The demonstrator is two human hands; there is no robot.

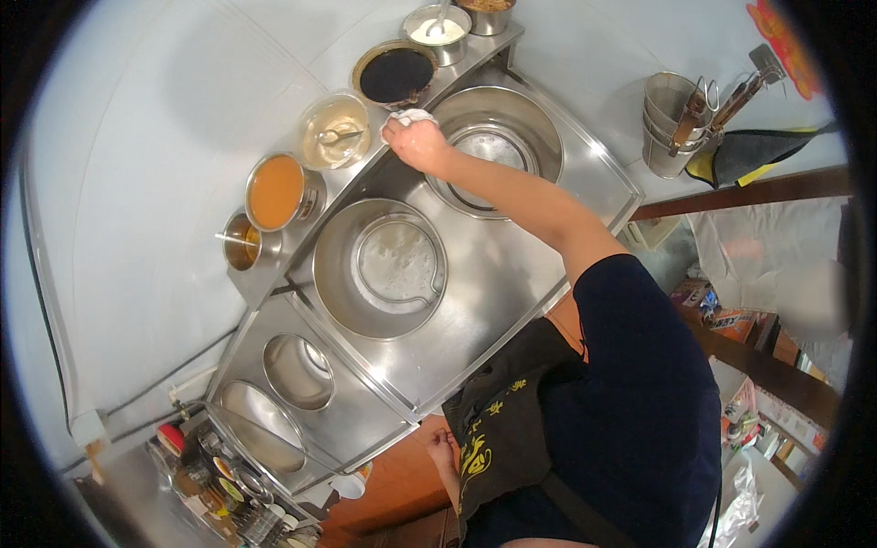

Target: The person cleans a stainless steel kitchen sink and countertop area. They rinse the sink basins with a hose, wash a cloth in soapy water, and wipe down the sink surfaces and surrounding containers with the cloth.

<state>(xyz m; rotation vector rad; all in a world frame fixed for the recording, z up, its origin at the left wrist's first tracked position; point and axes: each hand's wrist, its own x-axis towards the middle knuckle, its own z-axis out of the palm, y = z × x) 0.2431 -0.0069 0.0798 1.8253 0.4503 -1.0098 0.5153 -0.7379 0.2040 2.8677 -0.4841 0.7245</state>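
Note:
My right hand (413, 145) is closed around a bunched white cloth (410, 116) at the edge of a raised steel shelf (337, 190). The cloth is beside a bowl of dark sauce (397, 77) and a clear tub of pale paste with a spoon (334, 131). Under my right forearm is a large round steel well (541, 137) in the counter. A second well (339, 274), with a coiled tube and some cloudy liquid at its bottom, lies nearer the middle. My left hand (440, 444) hangs low by the counter's front edge, its fingers curled, their grip unclear.
Along the shelf also stand a steel pot of orange sauce (275, 192), a small steel pot (241, 248) and a bowl of white contents (438, 31). Two smaller wells (298, 370) sit at lower left. Strainers (664, 123) hang on the right wall near a black-and-yellow cloth (743, 156).

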